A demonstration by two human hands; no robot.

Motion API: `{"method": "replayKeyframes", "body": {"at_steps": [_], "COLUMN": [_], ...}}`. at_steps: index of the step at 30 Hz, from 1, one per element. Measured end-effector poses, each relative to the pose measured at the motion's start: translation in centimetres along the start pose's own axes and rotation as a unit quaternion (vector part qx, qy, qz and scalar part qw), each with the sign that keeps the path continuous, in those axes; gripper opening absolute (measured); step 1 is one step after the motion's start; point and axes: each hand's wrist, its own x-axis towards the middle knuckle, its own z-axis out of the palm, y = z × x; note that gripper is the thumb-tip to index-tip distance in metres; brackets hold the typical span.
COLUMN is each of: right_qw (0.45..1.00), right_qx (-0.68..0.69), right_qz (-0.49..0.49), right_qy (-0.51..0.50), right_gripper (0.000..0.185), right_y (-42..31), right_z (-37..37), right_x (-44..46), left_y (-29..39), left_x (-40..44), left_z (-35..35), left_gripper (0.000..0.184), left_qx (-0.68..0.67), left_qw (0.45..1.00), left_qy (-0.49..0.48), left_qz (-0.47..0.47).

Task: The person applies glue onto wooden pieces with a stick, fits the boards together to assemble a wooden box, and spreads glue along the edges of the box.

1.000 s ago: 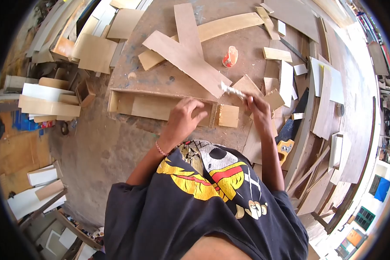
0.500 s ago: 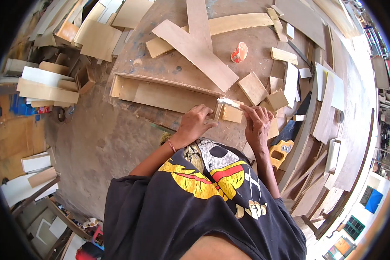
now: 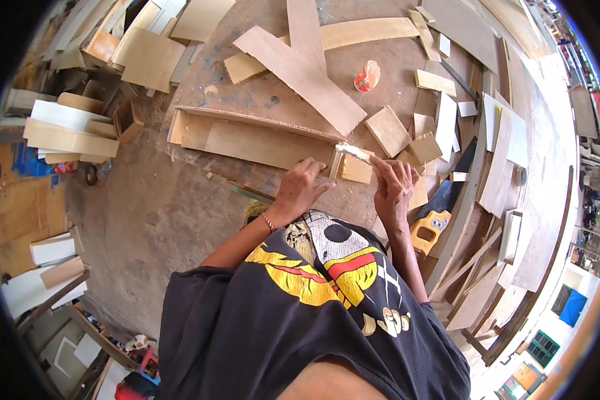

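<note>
A long, shallow wooden box lies on the worktable in front of me. My left hand grips its near edge close to the right end, fingers bent over the wood and thumb pointing right. Between the fingers of my right hand is a thin stick with white paste on its tip. That tip is at the top of the box's right end board, seemingly touching it. Just right of the end board sits a small wood block, partly below the stick.
Plywood strips cross behind the box. A red-and-white cup stands beyond the blocks. A yellow-handled saw lies right of my forearm, among offcuts. Stacked boards are at the left.
The pasted stick has shifted slightly down and right, its tip now at the end board's top. My left hand stays at the box's edge.
</note>
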Motion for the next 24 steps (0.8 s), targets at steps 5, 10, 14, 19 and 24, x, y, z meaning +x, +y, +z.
{"method": "replayKeyframes", "body": {"at_steps": [5, 10, 14, 19, 24], "right_qw": [0.999, 0.999, 0.999, 0.996, 0.995], "right_qx": [0.005, -0.016, -0.02, 0.046, 0.074], "right_qz": [-0.028, -0.03, -0.028, -0.013, 0.042], "right_qy": [0.025, 0.016, -0.005, -0.069, -0.051], "right_gripper": [0.026, 0.026, 0.025, 0.019, 0.016], "right_y": [0.2, 0.1, -0.1, -0.4, 0.2], "right_z": [0.7, 0.8, 0.0, -0.9, -0.5], "right_x": [0.3, 0.2, -0.3, -1.6, -1.4], "left_y": [-0.2, -0.3, -0.3, -0.3, -0.6], "left_x": [0.0, 0.1, 0.2, 0.3, 0.3], "left_z": [0.3, 0.5, 0.6, 0.4, 0.7], "left_gripper": [0.037, 0.036, 0.034, 0.033, 0.033], "left_qx": [0.004, 0.005, 0.005, 0.002, -0.013], "left_qw": [1.0, 1.0, 1.0, 1.0, 0.999], "left_qy": [0.014, 0.022, 0.025, 0.019, 0.023], "left_qz": [0.002, 0.0, -0.008, -0.012, -0.026]}}
